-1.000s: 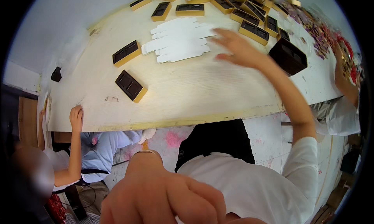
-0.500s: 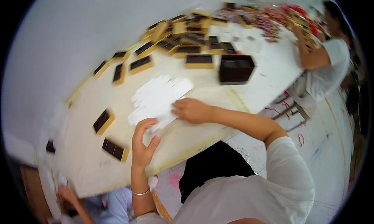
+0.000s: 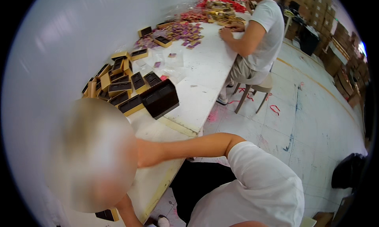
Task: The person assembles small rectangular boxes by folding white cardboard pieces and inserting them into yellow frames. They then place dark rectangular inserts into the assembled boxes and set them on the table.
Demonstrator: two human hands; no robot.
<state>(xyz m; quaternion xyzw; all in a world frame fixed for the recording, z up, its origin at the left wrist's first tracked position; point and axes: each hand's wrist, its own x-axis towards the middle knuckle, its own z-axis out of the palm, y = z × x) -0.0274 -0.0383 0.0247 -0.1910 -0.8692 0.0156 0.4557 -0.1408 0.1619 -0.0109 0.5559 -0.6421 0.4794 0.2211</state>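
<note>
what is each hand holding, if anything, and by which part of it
It cannot be told: the fingers of the right hand and the left hand are blurred over, so no held thing or place of hold shows.

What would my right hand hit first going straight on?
Your right hand points left over the pale tabletop, but blur hides its fingers and the way ahead, so I can't tell.

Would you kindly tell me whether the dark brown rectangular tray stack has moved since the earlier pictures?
No: the dark brown tray stack still stands by the same end of the straight yellowish tape strip on the white table.
</note>
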